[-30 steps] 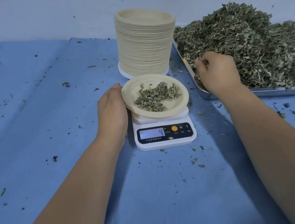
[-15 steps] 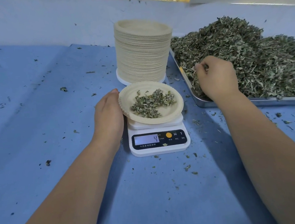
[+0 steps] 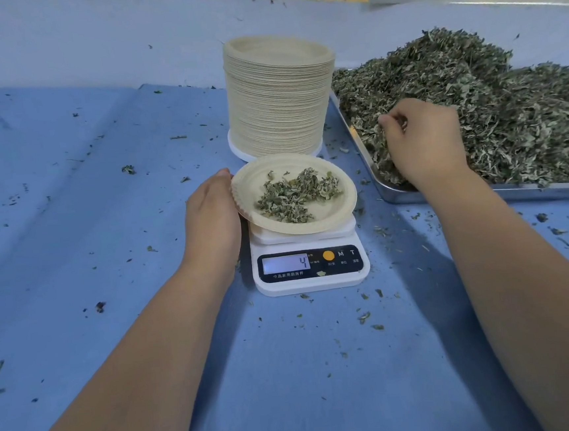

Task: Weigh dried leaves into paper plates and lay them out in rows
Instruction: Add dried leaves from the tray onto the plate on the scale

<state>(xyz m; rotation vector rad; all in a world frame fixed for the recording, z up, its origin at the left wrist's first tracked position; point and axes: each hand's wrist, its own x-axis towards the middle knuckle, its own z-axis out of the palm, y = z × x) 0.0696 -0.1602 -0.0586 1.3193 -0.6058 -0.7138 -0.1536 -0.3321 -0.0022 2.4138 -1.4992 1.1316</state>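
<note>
A beige paper plate [image 3: 335, 183] holding a small heap of dried leaves [image 3: 297, 195] sits on a white kitchen scale [image 3: 309, 264] whose display reads 4. My left hand [image 3: 213, 218] rests against the plate's left rim; its fingers are hidden under the rim. To the right, a steel tray [image 3: 398, 193] carries a big pile of dried leaves [image 3: 514, 109]. My right hand [image 3: 424, 141] sits in that pile at the tray's near left corner, fingers curled and pinching some leaves. A tall stack of paper plates [image 3: 277, 95] stands right behind the scale.
Blue cloth [image 3: 70, 217] covers the table, strewn with leaf crumbs around the scale and in front of the tray. A pale wall [image 3: 88, 33] rises behind the stack and tray. The cloth stretches open to the left and toward me.
My right hand has shifted a little within the leaf pile, its fingers curling around leaves. The left hand and the plate stay put. The view has tilted slightly.
</note>
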